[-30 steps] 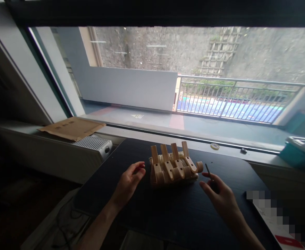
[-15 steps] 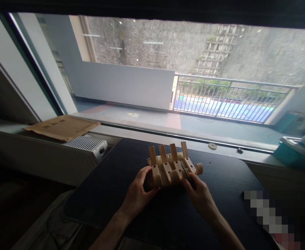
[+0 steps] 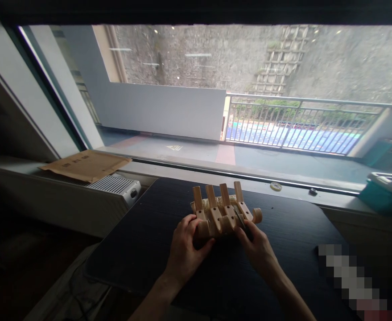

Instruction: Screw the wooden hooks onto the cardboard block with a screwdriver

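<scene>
A set of several light wooden hooks [image 3: 223, 210], bundled side by side, lies on the dark table [image 3: 149, 249] in front of me. My left hand [image 3: 185, 249] grips the bundle's near left end, thumb and fingers wrapped round the leftmost hook. My right hand [image 3: 258, 247] is closed at the bundle's near right side, fingertips pressed against the hooks. It seems to hold a thin dark tool, mostly hidden between the fingers and the wood.
A window sill runs behind the table with a small round roll [image 3: 276, 186] and a small dark bit [image 3: 312, 191] on it. A white heater [image 3: 117, 187] with brown cardboard [image 3: 85, 165] stands at the left. A teal box [image 3: 386, 194] sits at the right.
Both hands have come in from either side of the hooks and closed on the bundle. The thin dark tool in my right hand has moved against the hooks.
</scene>
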`<state>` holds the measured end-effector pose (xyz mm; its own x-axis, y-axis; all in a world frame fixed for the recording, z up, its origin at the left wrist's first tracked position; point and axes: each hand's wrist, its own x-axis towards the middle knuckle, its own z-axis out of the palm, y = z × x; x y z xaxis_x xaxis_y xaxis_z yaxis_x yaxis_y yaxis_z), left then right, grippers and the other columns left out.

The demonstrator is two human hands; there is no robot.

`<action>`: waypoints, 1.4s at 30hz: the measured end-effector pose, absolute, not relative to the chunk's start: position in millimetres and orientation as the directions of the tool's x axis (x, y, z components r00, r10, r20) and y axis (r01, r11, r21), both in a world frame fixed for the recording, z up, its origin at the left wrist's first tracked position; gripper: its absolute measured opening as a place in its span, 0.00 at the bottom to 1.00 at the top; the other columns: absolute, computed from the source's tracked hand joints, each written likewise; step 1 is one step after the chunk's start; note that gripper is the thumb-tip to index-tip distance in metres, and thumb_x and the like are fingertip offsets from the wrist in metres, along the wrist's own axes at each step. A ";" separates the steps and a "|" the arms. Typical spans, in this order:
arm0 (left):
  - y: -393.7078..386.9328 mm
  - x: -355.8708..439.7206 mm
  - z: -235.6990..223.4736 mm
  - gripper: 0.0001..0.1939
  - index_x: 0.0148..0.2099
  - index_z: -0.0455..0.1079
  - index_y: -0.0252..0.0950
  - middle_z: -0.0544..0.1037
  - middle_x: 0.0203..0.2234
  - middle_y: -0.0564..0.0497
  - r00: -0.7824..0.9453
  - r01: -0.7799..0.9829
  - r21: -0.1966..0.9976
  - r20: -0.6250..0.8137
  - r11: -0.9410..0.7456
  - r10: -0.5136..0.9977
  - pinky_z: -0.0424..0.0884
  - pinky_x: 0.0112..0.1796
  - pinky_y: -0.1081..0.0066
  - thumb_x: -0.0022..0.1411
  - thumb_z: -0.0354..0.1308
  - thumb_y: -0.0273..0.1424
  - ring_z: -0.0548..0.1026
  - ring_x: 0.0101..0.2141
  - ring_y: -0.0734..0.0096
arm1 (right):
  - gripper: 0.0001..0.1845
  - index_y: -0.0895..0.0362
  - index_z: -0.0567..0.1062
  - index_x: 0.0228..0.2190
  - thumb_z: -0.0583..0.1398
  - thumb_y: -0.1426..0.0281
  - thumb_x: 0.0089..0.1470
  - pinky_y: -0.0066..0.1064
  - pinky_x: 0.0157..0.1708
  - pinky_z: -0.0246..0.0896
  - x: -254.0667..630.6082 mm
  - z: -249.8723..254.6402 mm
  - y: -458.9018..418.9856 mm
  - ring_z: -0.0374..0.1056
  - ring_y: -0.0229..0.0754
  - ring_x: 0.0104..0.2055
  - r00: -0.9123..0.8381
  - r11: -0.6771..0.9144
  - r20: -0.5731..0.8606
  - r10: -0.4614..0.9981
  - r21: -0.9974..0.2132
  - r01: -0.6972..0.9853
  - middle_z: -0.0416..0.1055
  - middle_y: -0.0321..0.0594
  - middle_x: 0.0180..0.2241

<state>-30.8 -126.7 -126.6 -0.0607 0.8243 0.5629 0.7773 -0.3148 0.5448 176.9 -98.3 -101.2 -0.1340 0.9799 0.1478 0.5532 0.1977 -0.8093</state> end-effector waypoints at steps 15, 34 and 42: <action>-119.0 -38.0 -144.5 0.32 0.60 0.54 0.40 0.59 0.59 0.45 -0.110 0.737 0.639 0.432 -0.218 0.895 0.59 0.57 0.56 0.55 0.59 0.33 0.59 0.59 0.57 | 0.22 0.60 0.74 0.40 0.56 0.55 0.53 0.31 0.30 0.62 211.4 -104.9 -82.1 0.68 0.44 0.31 -0.010 0.140 0.157 0.988 -0.849 0.510 0.73 0.40 0.29; -25.7 85.3 -112.3 0.18 0.46 0.72 0.39 0.67 0.52 0.47 0.011 0.490 0.757 0.490 -0.432 0.872 0.67 0.51 0.62 0.52 0.57 0.23 0.70 0.50 0.62 | 0.22 0.57 0.76 0.37 0.54 0.54 0.51 0.32 0.30 0.59 321.0 -77.4 -22.1 0.71 0.48 0.33 0.206 0.076 0.276 0.939 -0.750 0.657 0.75 0.42 0.29; 9.8 191.3 -118.2 0.15 0.43 0.74 0.39 0.68 0.49 0.47 0.147 0.419 0.763 0.477 -0.491 0.867 0.69 0.50 0.62 0.52 0.58 0.22 0.71 0.48 0.62 | 0.24 0.61 0.76 0.37 0.53 0.55 0.52 0.33 0.31 0.61 419.6 -83.0 -9.6 0.72 0.50 0.34 0.356 -0.058 0.288 0.889 -0.701 0.711 0.76 0.46 0.30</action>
<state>191.3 9.8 -118.2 0.1474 0.8665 0.4769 0.4193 -0.4914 0.7634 419.6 -9.6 -83.0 0.3561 0.8888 0.2884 0.7113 -0.0576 -0.7005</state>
